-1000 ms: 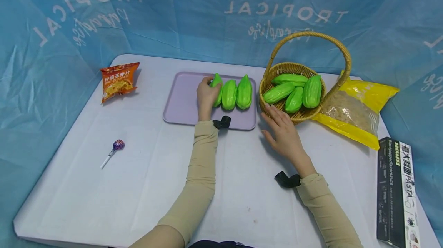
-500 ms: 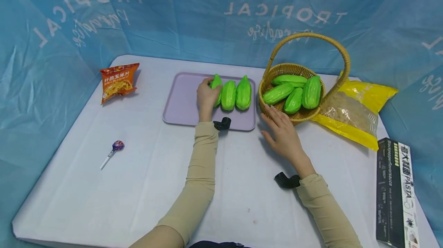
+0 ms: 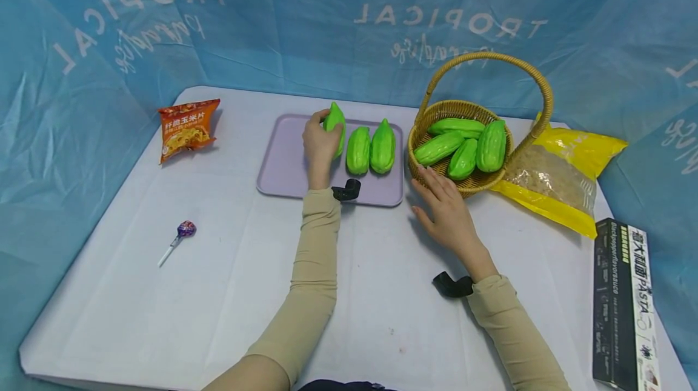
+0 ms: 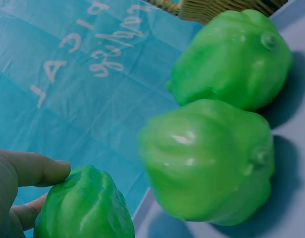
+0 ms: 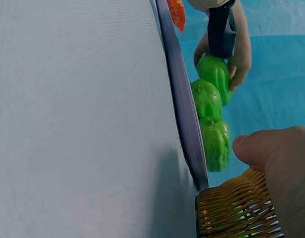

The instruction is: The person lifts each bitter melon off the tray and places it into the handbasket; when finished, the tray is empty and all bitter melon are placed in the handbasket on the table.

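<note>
With fingers and thumb my left hand (image 3: 320, 141) grips a green ribbed fruit with a pointed tip (image 3: 335, 124), raised a little above the left part of the purple tray (image 3: 280, 167). In the left wrist view that fruit (image 4: 88, 206) shows at the bottom edge. Two similar fruits, the nearer-left one (image 3: 358, 150) and the right one (image 3: 383, 146), lie side by side on the tray. My right hand (image 3: 449, 215) rests its fairly straight fingers against the front of the wicker basket (image 3: 470, 183). Several more green fruits (image 3: 491, 145) lie inside the basket.
A yellow bag (image 3: 556, 179) lies right of the basket, and a black pasta box (image 3: 621, 303) along the right edge. On the left are an orange snack packet (image 3: 188, 129) and a lollipop (image 3: 186, 229). The tall basket handle (image 3: 491, 54) arches over its contents.
My left hand has lifted the left fruit and shifted it slightly left, opening a gap to the other two. The right hand has stayed at the basket.
</note>
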The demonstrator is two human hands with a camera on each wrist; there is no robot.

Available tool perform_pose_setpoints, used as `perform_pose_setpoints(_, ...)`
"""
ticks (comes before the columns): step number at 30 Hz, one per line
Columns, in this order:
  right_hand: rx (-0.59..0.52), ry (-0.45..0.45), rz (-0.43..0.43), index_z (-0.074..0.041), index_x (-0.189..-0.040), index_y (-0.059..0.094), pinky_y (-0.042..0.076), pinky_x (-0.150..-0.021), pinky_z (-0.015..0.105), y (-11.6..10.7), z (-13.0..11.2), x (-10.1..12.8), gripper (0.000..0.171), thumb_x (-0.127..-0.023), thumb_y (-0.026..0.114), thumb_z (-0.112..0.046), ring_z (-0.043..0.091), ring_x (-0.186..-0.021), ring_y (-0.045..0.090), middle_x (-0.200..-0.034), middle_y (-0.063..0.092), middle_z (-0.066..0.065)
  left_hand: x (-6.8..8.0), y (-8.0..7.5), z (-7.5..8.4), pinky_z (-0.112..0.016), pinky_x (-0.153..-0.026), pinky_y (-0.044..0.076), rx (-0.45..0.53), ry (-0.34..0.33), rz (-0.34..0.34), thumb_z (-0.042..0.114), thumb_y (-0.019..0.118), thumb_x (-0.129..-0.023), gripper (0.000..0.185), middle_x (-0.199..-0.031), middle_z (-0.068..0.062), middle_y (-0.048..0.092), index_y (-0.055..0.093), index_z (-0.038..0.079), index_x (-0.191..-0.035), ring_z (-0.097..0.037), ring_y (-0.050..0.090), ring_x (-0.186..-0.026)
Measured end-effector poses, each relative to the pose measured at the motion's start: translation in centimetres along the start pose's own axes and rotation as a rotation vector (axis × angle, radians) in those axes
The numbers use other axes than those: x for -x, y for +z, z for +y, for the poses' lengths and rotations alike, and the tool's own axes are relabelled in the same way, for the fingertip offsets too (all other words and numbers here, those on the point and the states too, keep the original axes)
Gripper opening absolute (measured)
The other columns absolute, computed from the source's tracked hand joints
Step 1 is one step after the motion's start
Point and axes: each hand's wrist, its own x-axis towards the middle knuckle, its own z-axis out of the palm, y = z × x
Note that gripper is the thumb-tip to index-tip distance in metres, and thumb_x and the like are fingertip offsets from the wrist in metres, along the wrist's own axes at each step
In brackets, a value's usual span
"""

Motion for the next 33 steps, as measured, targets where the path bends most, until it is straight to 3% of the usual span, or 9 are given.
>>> perform_pose_setpoints(12,0.004,0.022,-0.027,-0.001,-0.136,0.054,0.031,-0.113,0.052,0.1,0.0,0.1,0.055,-0.085,0.071,-0.015,0.035,-0.138,0.038,-0.15,0.042,0.018,0.3,-0.9,1.0,-0.041,-0.104,0.045,0.068,0.057,0.018,0.018,0.064,-0.091,0.045,-0.135,-0.01,0.058,0.057,0.011,-0.135,-0.028,0.054,-0.125)
perform_pose_setpoints(33,0.007,0.017,-0.016,-0.001,-0.136,0.054,0.031,-0.113,0.052,0.3,0.1,0.1,0.056,-0.085,0.073,-0.015,0.035,-0.138,0.039,-0.151,0.042,0.016,0.3,-2.5,5.1,-0.038,-0.088,0.051,0.21,0.214,-0.003,0.017,0.064,-0.092,0.045,-0.134,-0.01,0.059,0.056,0.009,-0.135,-0.028,0.061,-0.108)
